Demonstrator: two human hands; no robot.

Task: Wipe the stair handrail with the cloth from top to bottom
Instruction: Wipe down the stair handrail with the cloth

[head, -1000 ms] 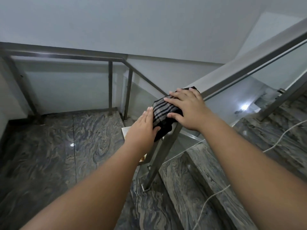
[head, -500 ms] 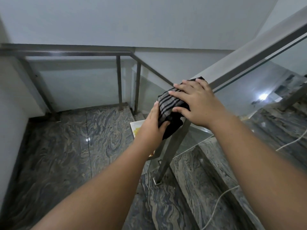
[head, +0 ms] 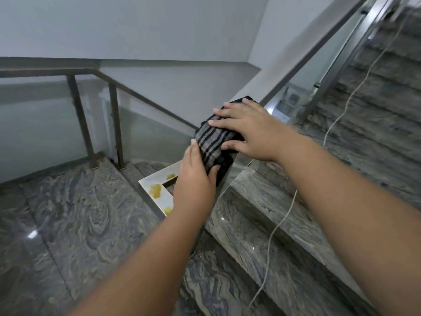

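1. Handrail (head: 303,53): I see a flat metal rail slanting down from the upper right corner of my view to its lower end near the middle, where both hands meet on it.
2. I see the cloth (head: 213,142), dark with grey and black stripes, draped over that lower end of the handrail, its loose part hanging down the near side.
3. My right hand (head: 248,131) lies flat on top of the cloth, fingers spread and pointing left, palm pressing the fabric onto the rail; its grip is a flat press, not curled around anything.
4. My left hand (head: 196,179) comes up from below; its thumb sits on the hanging part of the cloth and its fingers stand against the cloth's left side, so this grip pinches the fabric lightly at the rail's end.
5. I see a glass panel (head: 248,172) under the handrail, its lower edge meeting the marble stairs (head: 284,224) just beside my right forearm.
6. A thin white cord (head: 282,224) runs down across the steps from the upper right to the bottom edge of my view.
7. Below my left hand a pale board with yellow blotches (head: 157,190) lies at the edge of the marble landing (head: 68,224).
8. A second, darker railing (head: 95,74) with upright posts borders the landing's far side, then slopes down toward the cloth.
9. Plain pale walls (head: 136,26) fill the top of my view.
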